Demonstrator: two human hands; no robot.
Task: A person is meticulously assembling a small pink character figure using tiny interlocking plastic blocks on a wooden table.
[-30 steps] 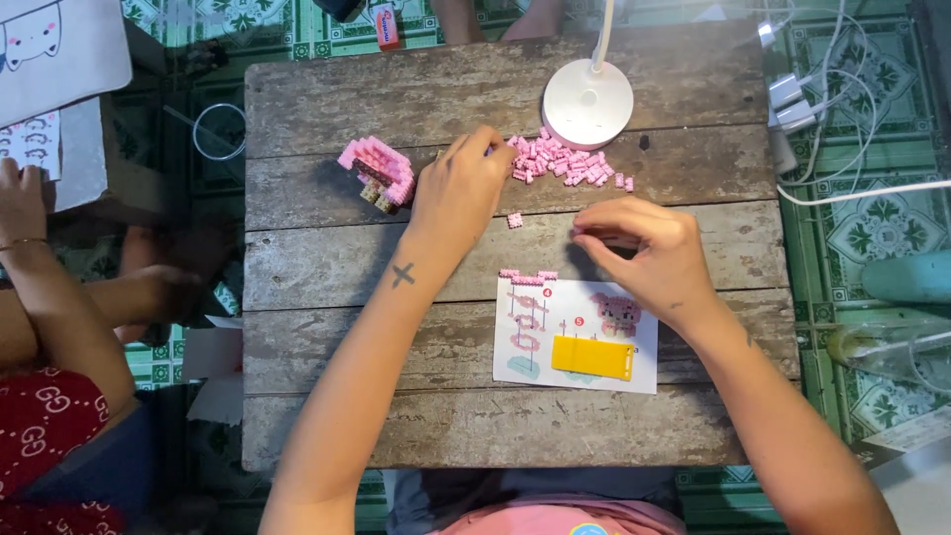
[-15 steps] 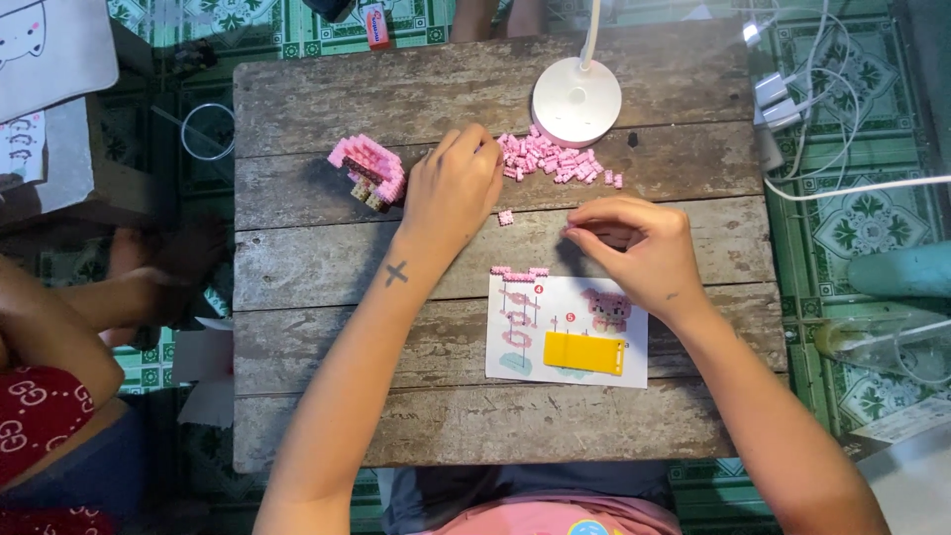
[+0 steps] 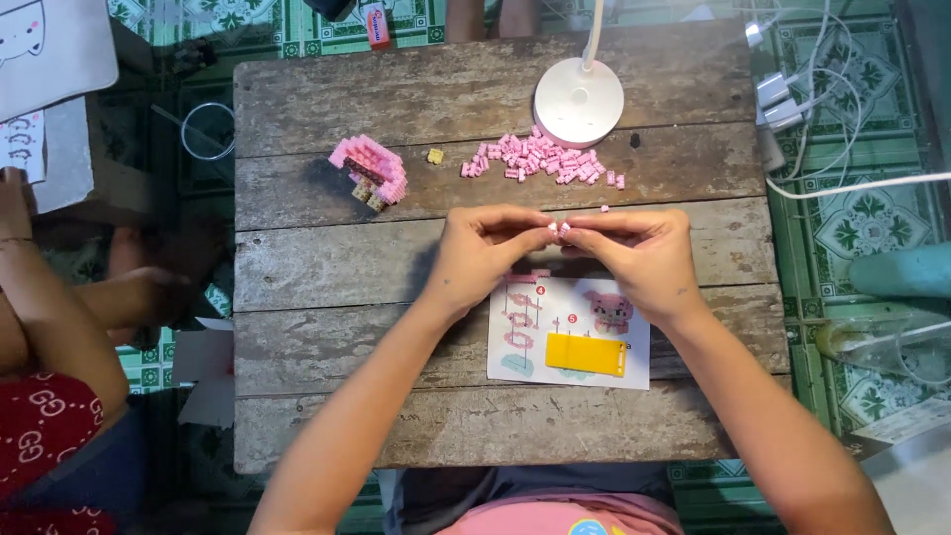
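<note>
Pink bricks (image 3: 561, 229): tiny pieces pinched between both hands' fingertips, above the instruction sheet (image 3: 568, 332).
Left hand (image 3: 485, 253): fingers clamped on one piece.
Right hand (image 3: 639, 256): likewise clamped.
Loose pile (image 3: 543, 161): beside the lamp base (image 3: 579, 102).

Left hand (image 3: 485, 253) and right hand (image 3: 639, 256) pinch tiny pink bricks (image 3: 560, 229) together above an instruction sheet (image 3: 570, 332) on a wooden table (image 3: 396, 277); loose bricks (image 3: 540, 160) lie beside a lamp base (image 3: 579, 102).
</note>
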